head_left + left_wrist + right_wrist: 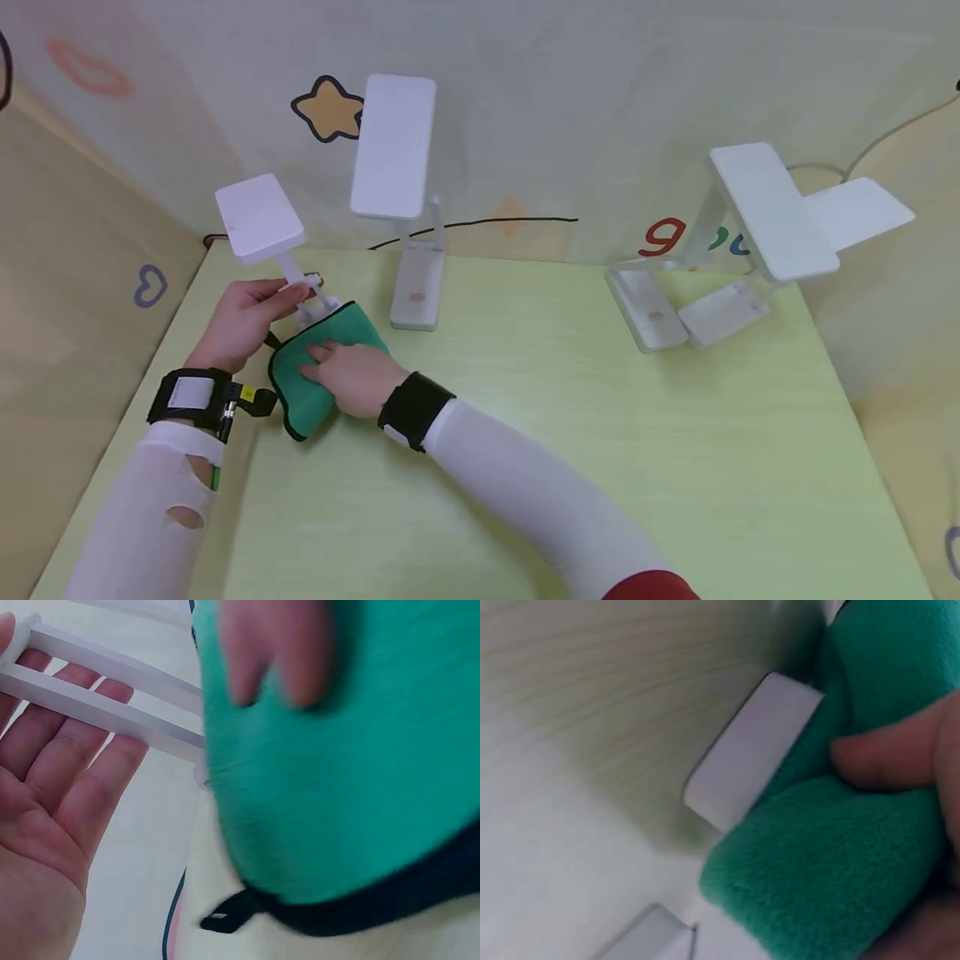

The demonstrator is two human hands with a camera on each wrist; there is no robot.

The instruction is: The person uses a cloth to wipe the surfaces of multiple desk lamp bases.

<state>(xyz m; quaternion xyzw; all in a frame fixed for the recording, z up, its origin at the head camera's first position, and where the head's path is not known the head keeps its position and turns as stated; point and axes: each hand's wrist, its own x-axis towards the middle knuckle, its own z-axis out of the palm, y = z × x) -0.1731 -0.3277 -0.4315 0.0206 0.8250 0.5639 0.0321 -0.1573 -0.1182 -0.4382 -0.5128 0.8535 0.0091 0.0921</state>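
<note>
At the left of the head view, my left hand holds the twin-bar arm of a small white desk lamp, fingers behind the bars and thumb near the upper joint. My right hand grips a green cleaning cloth with dark edging and a small loop. The cloth lies over the lamp's base, covering most of it. In the right wrist view, my thumb presses into the folded cloth, and a white block-shaped end of the base sticks out from under it.
Another white lamp stands just right of the cloth, its base close by. Two more white lamps stand at the right back, overlapping in view. A patterned backdrop rises behind the pale green table.
</note>
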